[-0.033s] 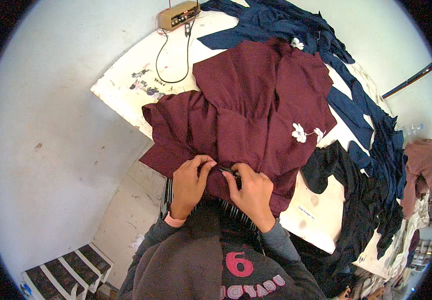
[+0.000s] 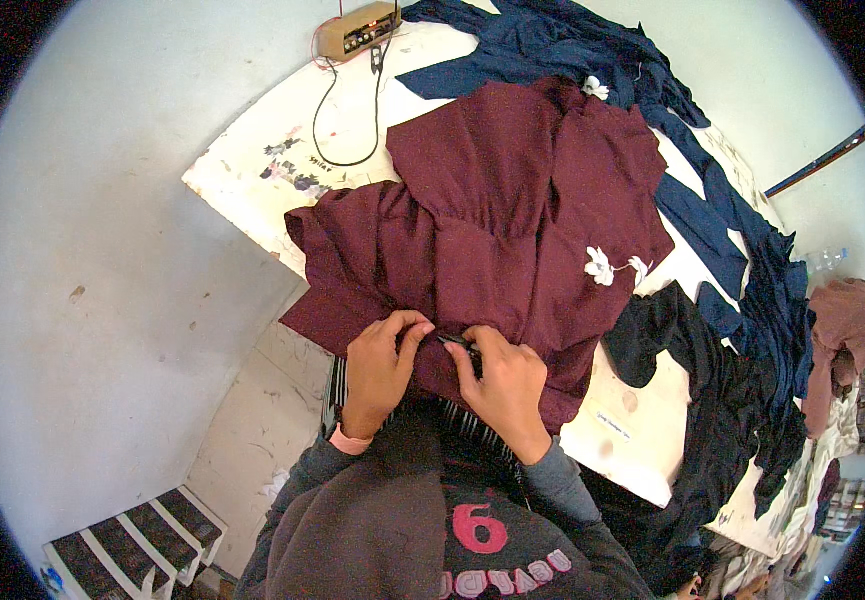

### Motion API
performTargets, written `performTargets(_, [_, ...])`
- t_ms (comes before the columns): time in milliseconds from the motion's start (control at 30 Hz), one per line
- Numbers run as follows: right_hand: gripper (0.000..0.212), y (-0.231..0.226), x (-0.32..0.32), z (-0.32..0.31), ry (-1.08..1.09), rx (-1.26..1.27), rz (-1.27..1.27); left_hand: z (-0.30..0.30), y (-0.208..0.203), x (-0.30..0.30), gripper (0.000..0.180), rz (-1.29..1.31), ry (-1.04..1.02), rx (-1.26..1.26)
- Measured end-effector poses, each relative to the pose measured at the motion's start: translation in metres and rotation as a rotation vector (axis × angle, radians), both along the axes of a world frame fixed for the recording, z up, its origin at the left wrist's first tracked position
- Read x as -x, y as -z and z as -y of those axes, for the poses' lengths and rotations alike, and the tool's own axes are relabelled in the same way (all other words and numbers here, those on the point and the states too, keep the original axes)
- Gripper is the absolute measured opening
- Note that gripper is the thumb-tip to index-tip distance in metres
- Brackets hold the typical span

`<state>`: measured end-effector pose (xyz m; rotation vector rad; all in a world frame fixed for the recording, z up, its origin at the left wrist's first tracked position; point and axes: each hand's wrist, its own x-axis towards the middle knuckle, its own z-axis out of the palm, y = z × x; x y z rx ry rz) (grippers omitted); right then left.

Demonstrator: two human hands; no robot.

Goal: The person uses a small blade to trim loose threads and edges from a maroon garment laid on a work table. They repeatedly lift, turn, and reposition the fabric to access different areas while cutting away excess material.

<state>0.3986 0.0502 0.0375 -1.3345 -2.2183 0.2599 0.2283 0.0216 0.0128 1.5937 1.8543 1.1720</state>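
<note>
A maroon garment (image 2: 492, 190) lies spread and rumpled over the white table, its near part hanging toward my lap. My left hand (image 2: 377, 368) is closed, thumb and forefinger pinching at the garment's near part; a thread there would be too fine to see. Just to its right, my right hand (image 2: 510, 388) is closed around a small dark tool with a pointed tip (image 2: 455, 342), probably thread snips. The tip points left toward the left fingertips, and most of the tool is hidden in the fingers. White flower-shaped pieces (image 2: 598, 266) rest on the garment's right side.
Dark blue cloth (image 2: 722, 205) runs along the far and right sides of the white table (image 2: 627, 425). Black cloth (image 2: 722, 400) lies to the right. A brown box (image 2: 357, 32) with a black cable stands at the far left. Dark-and-white slatted racks (image 2: 142, 545) sit lower left, near the wall.
</note>
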Motion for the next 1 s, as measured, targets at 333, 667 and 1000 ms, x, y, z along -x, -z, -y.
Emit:
performTargets(333, [0.021, 0.010, 0.006, -0.003, -0.036, -0.145, 0.133, -0.005, -0.002, 0.004, 0.017, 0.006, 0.024, 0.014])
performTargets(667, [0.020, 0.004, 0.002, 0.000, -0.036, -0.071, 0.032, -0.007, 0.003, 0.005, 0.018, 0.003, 0.040, -0.027])
performTargets(1000, [0.022, 0.020, -0.004, 0.003, -0.050, -0.034, -0.018, 0.008, 0.023, 0.047, 0.023, 0.588, -0.208, -0.313])
